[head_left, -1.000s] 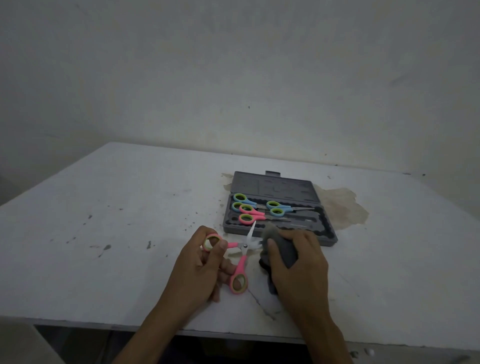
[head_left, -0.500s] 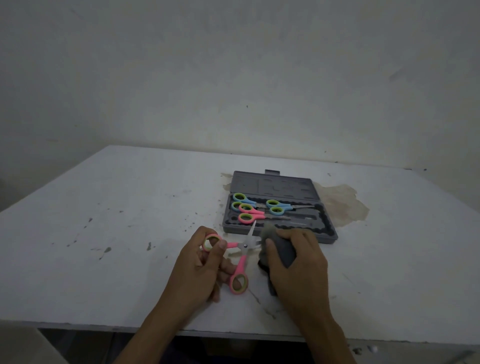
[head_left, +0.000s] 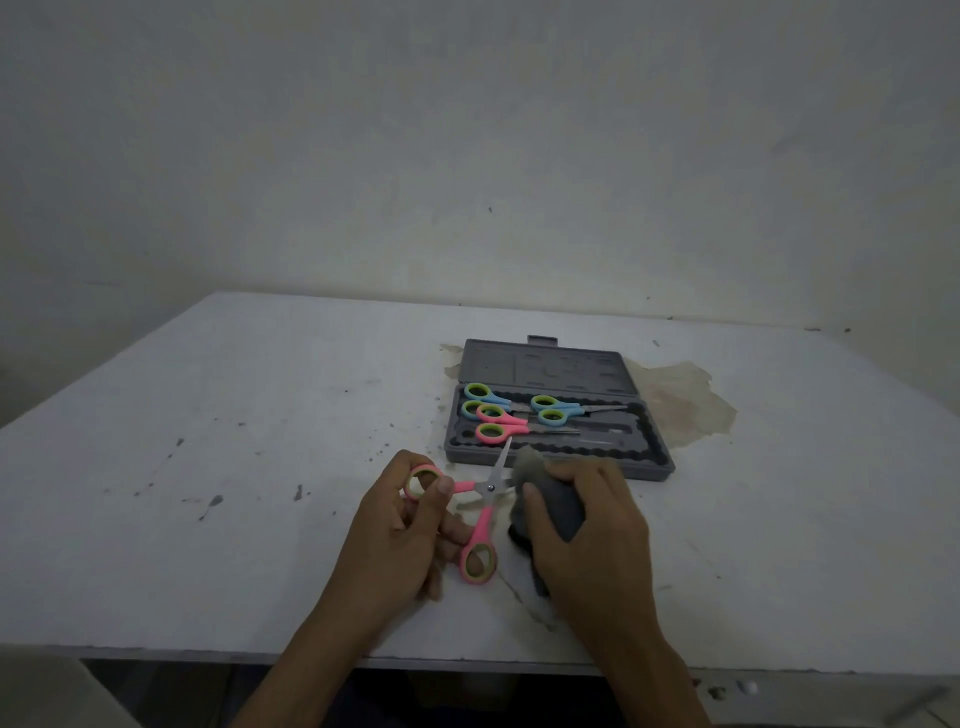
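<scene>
The left hand (head_left: 400, 535) holds the pink scissors (head_left: 483, 525) low over the worktop (head_left: 260, 415), near its front edge and just in front of the case (head_left: 644, 457). Its thumb lies across the upper handle ring and its fingers (head_left: 410, 460) curl over that ring from the far side, so the ring is pinched between them. The remaining fingers are tucked under the handles.

The scissors are spread wide. One handle runs left into the hand, the other points back toward the person, and one blade sticks up toward the case's front rim. The second blade reaches right into the cloth (head_left: 558, 506) (its tip is hidden there).

The right hand (head_left: 597, 545) grips this grey cloth, with the thumb on the near side and the fingers curled round the far side, bunching it against the blade. I cannot tell whether the cloth's lower end touches the worktop.

The case lies open with its lid flat behind it. In its tray lie the left blue pair (head_left: 493, 399), the right blue pair (head_left: 563, 408) and a pink pair (head_left: 511, 423), all with blades pointing right. A brown stain (head_left: 696, 400) marks the worktop just right of the case.
</scene>
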